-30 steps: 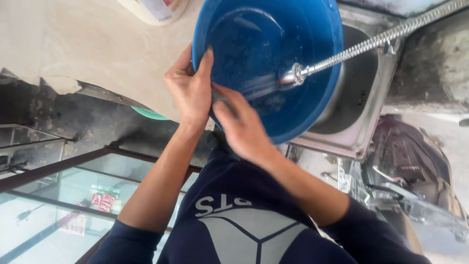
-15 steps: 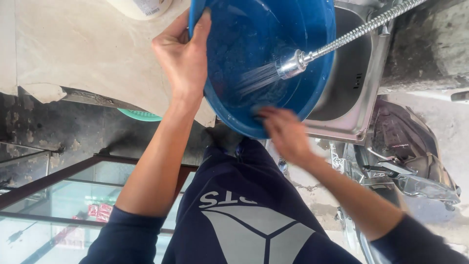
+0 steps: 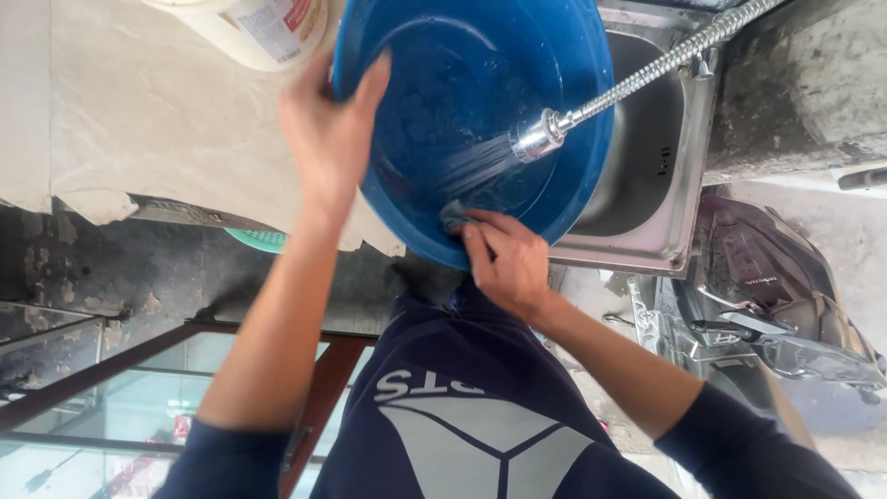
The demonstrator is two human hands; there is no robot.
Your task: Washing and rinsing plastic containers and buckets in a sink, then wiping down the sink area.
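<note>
The blue plastic basin [image 3: 480, 111] was round and deep, its inside wet and glossy, tilted over the steel sink [image 3: 647, 176] with its lower rim toward six o'clock. A small dark scrubbing pad [image 3: 455, 215], possibly a sponge, since most of it was covered, lay pressed against the inner wall at about seven o'clock. Water from a metal spray head [image 3: 540, 136] struck the basin's inside near its middle, fanning toward eight o'clock.
</note>
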